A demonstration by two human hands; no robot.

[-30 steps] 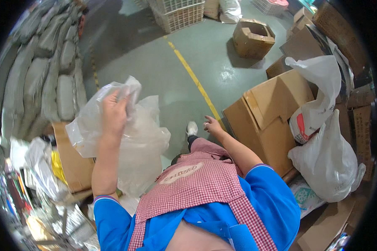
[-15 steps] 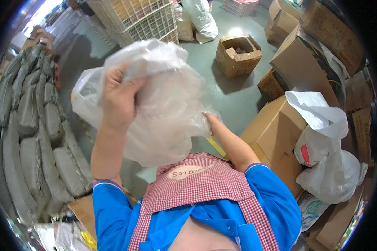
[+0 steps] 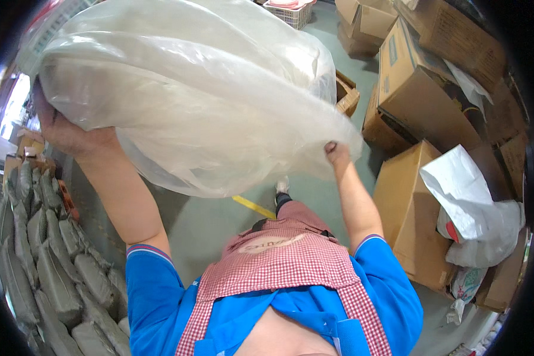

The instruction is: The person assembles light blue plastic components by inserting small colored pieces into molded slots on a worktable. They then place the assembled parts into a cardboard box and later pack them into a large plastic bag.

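Observation:
A large translucent plastic bag (image 3: 202,113) is spread wide and puffed out between my two raised arms. At the far left, my left hand (image 3: 71,127) grips one edge of it, with the fingertips partly lost in shadow and behind the plastic. On the right, my right hand (image 3: 338,154) is closed in a fist around the opposite edge. The bag hangs above the floor and covers much of the view ahead.
Grey wrapped bundles (image 3: 59,273) are piled at the left. Cardboard boxes (image 3: 409,207) stack up along the right, with white plastic bags (image 3: 463,196) on them. An open carton (image 3: 346,95) shows partly behind the plastic. A white crate (image 3: 291,13) stands farther back.
The bunched plastic bag has been pulled open and filled out. My left hand has moved out to the left, my right hand slightly right and up. The view has shifted.

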